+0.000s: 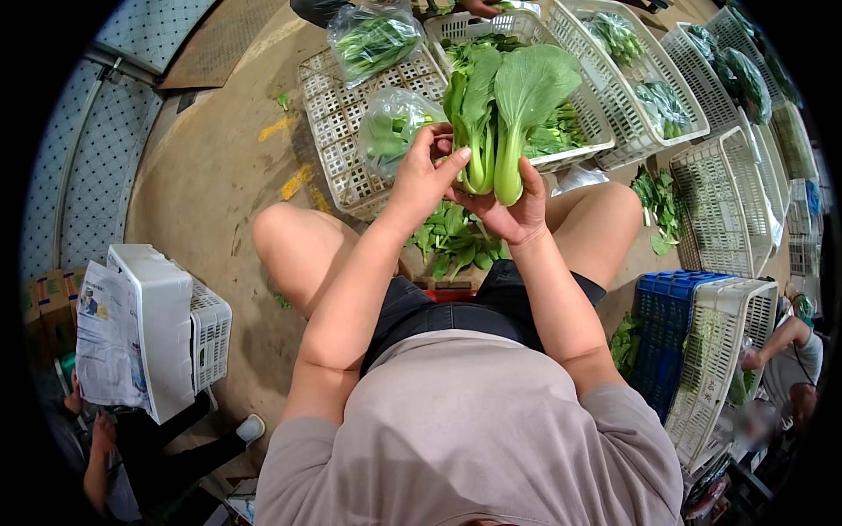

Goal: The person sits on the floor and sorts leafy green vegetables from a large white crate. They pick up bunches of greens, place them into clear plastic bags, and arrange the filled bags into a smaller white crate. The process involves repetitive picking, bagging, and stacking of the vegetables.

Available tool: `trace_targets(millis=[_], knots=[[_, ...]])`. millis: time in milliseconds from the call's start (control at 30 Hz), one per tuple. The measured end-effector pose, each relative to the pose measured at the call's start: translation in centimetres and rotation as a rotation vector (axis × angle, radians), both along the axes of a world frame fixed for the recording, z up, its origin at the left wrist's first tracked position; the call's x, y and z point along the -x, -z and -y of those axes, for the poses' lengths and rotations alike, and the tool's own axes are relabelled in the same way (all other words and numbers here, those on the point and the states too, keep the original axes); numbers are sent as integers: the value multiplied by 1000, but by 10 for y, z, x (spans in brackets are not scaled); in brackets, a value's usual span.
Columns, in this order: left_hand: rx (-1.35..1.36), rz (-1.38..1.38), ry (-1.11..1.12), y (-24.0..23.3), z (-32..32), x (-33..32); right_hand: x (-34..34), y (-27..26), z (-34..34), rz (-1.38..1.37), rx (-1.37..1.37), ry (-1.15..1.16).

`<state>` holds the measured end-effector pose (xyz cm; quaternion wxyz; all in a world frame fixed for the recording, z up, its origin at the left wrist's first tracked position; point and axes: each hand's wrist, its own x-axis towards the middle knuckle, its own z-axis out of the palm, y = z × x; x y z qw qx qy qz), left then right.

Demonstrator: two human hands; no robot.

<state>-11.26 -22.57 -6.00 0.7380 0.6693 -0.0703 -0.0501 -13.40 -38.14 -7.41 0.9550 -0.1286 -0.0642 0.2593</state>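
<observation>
Heads of bok choy (pixel 510 131) are held upright, leaves away from me, between my two hands. My left hand (pixel 431 167) grips their left side, thumb across the pale stems. Palm up, my right hand (pixel 510 207) supports the stem bases, its fingers partly hidden beneath them. Behind the held heads is a white plastic crate (pixel 602 141) with more leafy greens (pixel 559 131). A clear plastic bag of greens (pixel 395 128) lies on an upturned white crate (pixel 329 141) beside my left hand, and another bag (pixel 378 43) lies farther back on it. Loose leaves (pixel 454 240) lie below my hands.
At right stand more white crates (pixel 714 197) with bagged greens (pixel 664 108), and a blue crate (pixel 664 335). Loose greens (pixel 661 204) lie on the floor by my right knee. People are at the lower left, right edge and top. A white foam box (pixel 164 329) stands at left.
</observation>
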Motion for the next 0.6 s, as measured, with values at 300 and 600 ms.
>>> trace_targets(millis=[300, 600], knots=[[174, -365, 201, -17, -8, 2, 1, 2, -2, 9, 184, 61], [158, -395, 242, -19, -12, 10, 2, -22, -22, 332, 1077, 266]])
